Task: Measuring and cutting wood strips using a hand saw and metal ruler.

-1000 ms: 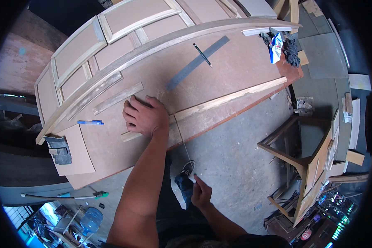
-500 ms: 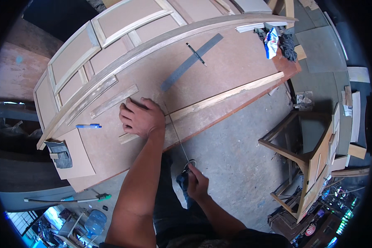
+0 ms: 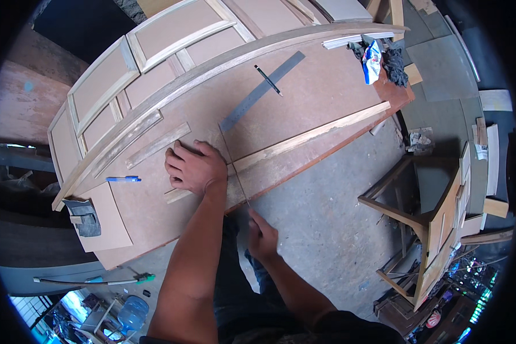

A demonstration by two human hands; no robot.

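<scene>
- The pale wooden strip, straight and rough-grained along one face, lies along the near side of the smooth brown tabletop.
- The left hand rests over it, fingers bent; I cannot tell whether they pinch it.
- The right hand has its fingers wrapped around the handle end of a thin, straight saw, whose blade crosses the strip just beside the left hand.
- Beyond the blade's tip lie one flat grey metal ruler and one dark pencil across it.
- Left of these are two shorter wood pieces, one pale, one dark-stained, and one blue pen.
- Crumpled black cloth sits at the far right corner.
</scene>
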